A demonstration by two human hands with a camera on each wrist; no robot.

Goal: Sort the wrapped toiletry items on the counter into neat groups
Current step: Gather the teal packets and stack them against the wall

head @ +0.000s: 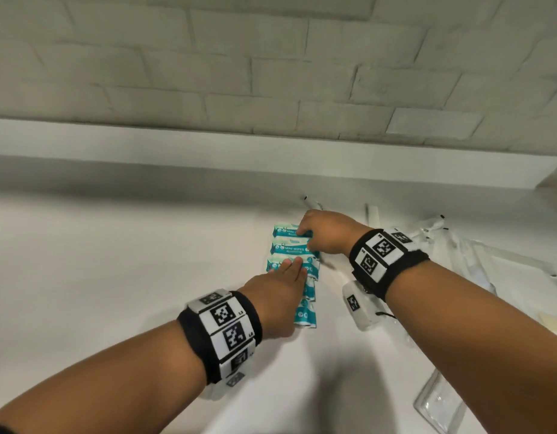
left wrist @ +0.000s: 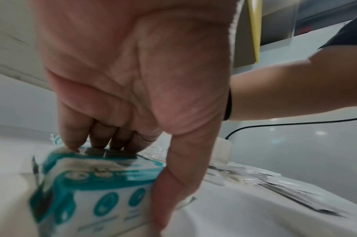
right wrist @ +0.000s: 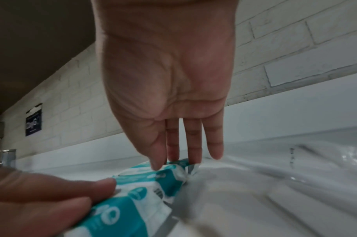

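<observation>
Several teal-and-white mini wipes packets lie in a column on the white counter. My left hand rests on the middle packets with flat fingers. In the left wrist view its fingertips press the top of a packet and the thumb runs down the packet's right side. My right hand is at the far end of the column. Its straight fingers touch the right end of the far packets. Neither hand lifts a packet.
Clear-wrapped slender items lie scattered to the right of the wipes, with more near the back ledge. A clear plastic packet sits at the front right. A raised ledge and a white brick wall bound the back.
</observation>
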